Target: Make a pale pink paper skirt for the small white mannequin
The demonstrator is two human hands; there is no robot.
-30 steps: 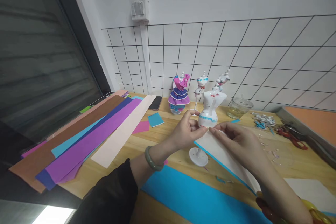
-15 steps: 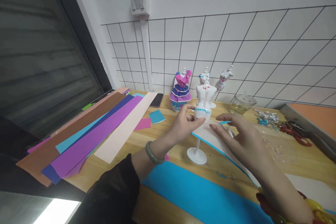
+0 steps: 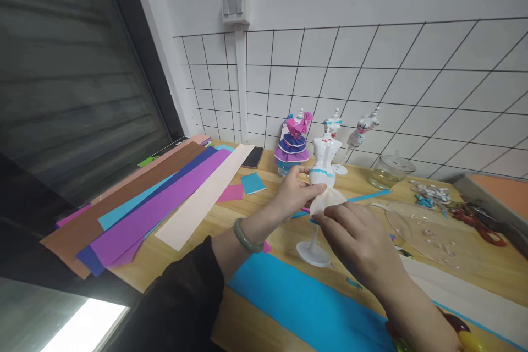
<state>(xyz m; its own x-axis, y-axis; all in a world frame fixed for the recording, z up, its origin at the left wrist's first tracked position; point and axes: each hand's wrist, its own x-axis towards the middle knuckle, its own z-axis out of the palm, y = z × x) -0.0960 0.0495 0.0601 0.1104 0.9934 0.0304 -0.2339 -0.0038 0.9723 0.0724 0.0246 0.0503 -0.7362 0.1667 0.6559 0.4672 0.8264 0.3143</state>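
I see the tabletop (image 3: 264,231) carrying a fan of long paper strips (image 3: 152,203) at nine o'clock and a blue sheet (image 3: 305,302) at six. A clear dish (image 3: 424,225) lies at three, a glass jar (image 3: 388,171) behind it. At centre stands the white mannequin (image 3: 324,162) on its stand. My left hand (image 3: 295,195) has its fingers clamped on the waist; my right hand (image 3: 355,236) presses white paper (image 3: 330,198) against it, fingers together, hiding the lower stem. Three dressed mannequins (image 3: 295,143) stand at twelve. Red scissors (image 3: 478,220) at three are hard to make out.
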